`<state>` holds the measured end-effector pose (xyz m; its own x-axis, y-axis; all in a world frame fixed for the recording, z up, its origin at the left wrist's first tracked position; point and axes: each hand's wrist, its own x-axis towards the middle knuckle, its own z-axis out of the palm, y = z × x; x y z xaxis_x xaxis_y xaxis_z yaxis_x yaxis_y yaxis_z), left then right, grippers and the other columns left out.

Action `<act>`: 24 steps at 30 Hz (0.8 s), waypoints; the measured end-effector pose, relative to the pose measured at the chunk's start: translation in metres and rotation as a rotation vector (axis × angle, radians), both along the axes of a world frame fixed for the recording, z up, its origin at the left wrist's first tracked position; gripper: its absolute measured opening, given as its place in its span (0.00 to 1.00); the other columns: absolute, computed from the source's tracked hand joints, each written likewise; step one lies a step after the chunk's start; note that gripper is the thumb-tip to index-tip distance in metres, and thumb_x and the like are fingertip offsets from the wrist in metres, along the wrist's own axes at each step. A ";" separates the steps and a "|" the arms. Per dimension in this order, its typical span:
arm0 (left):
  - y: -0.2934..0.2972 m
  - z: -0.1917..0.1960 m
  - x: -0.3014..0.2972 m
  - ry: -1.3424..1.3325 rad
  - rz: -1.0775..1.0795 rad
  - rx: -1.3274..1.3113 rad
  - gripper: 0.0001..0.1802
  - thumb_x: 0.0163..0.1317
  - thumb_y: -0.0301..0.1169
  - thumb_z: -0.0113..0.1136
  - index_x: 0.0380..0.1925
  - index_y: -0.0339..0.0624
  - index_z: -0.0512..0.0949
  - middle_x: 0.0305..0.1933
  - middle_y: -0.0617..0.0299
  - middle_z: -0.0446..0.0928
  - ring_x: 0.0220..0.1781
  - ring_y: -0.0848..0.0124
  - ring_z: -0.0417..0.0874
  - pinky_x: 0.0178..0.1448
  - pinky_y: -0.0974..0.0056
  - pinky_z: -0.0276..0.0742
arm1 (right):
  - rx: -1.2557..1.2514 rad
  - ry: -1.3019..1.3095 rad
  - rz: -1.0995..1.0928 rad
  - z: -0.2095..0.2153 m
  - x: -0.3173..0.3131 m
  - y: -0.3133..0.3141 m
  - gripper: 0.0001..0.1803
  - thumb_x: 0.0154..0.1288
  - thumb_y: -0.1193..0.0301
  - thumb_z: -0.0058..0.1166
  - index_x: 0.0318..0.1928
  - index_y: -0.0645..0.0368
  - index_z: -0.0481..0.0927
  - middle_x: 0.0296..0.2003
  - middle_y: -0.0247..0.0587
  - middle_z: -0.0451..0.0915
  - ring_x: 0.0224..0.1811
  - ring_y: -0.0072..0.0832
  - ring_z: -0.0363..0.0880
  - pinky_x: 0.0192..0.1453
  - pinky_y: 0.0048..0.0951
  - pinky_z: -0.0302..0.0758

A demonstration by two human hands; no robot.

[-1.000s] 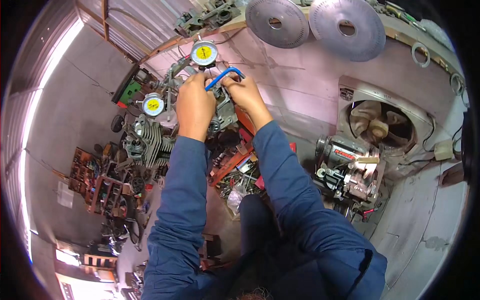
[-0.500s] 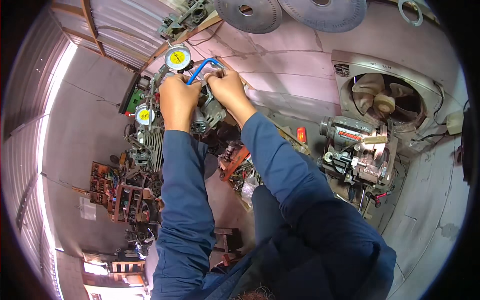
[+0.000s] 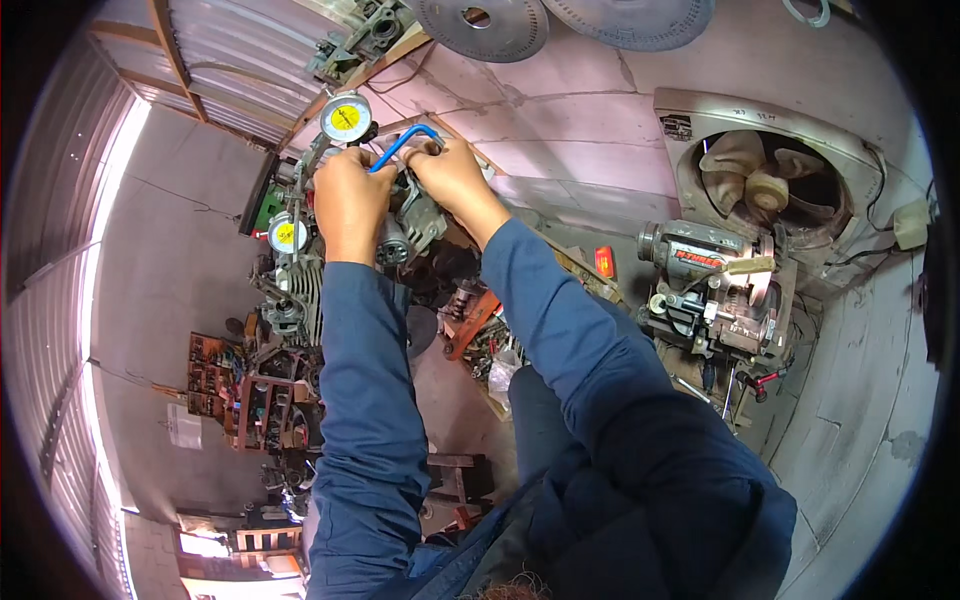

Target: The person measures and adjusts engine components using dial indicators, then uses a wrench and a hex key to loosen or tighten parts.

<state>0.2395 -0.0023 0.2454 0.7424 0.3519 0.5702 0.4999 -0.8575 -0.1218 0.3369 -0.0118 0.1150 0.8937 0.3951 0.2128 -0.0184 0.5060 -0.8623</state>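
Both arms outstretched, left hand [image 3: 347, 200] and right hand [image 3: 452, 180] clenched.

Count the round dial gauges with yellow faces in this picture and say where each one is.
2. One yellow-faced gauge sits just above the left hand; the other is lower, left of that hand's wrist. More may be hidden behind the hands.

One head-worn fisheye view looks down close over the outstretched forearms.

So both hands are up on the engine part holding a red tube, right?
Not quite: the tube is blue, not red. The head view shows the left hand and right hand both up on the engine part, holding it.
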 end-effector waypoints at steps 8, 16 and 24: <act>-0.015 -0.007 -0.002 -0.027 0.082 0.096 0.13 0.52 0.34 0.74 0.33 0.38 0.86 0.36 0.44 0.86 0.42 0.47 0.88 0.47 0.47 0.83 | 0.076 0.052 0.017 0.001 -0.005 -0.002 0.16 0.60 0.60 0.66 0.37 0.62 0.86 0.30 0.45 0.87 0.34 0.31 0.83 0.42 0.38 0.77; -0.009 -0.008 -0.007 -0.105 -0.054 -0.015 0.10 0.52 0.33 0.69 0.30 0.39 0.86 0.32 0.44 0.85 0.39 0.46 0.87 0.45 0.48 0.82 | 0.092 0.065 0.020 0.001 -0.007 -0.003 0.13 0.66 0.63 0.61 0.35 0.61 0.86 0.29 0.44 0.85 0.30 0.31 0.79 0.39 0.36 0.74; 0.000 -0.025 -0.032 -0.301 -0.209 -0.089 0.09 0.63 0.29 0.64 0.41 0.39 0.86 0.43 0.47 0.85 0.45 0.48 0.86 0.49 0.50 0.81 | -0.024 -0.020 -0.131 0.000 -0.012 -0.005 0.18 0.63 0.56 0.66 0.36 0.61 0.86 0.28 0.49 0.86 0.31 0.42 0.86 0.39 0.42 0.77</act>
